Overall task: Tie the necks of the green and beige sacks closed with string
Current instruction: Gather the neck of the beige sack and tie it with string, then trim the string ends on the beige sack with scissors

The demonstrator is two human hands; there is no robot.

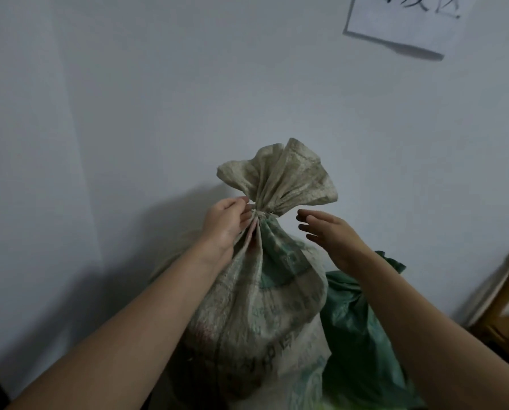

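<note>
Squarely before us stands the beige sack [256, 306], upright against the pale wall [129, 113]. Its neck is cinched tight by a thin band of string [261, 213] — above the cinch the loose mouth fans out in a ruffle, its woven edges spreading left and right. Our left hand [228, 220] comes at the cinch from the left, fingertips and thumb pinching the gathered cloth right at the string. Our right hand [327, 232] hangs just to the right of the neck, fingers straight and slightly spread, released, with a sliver of wall showing between its fingertips and the sack.

Just beside the beige sack on its right, lower and touching its flank, slumps the green sack [360, 335], partly hidden by our right forearm; its crumpled top edge shows past the arm, and we cannot tell whether its neck is tied. Farther right, at the frame's edge, sits a blurred wooden piece of furniture [505, 306] — chair or stool, we cannot tell. Above the ruffle the wall runs open up to a sheet of paper [404, 25] with dark handwriting at top right. Left of the sack only shadowed wall lies beyond our forearm.
</note>
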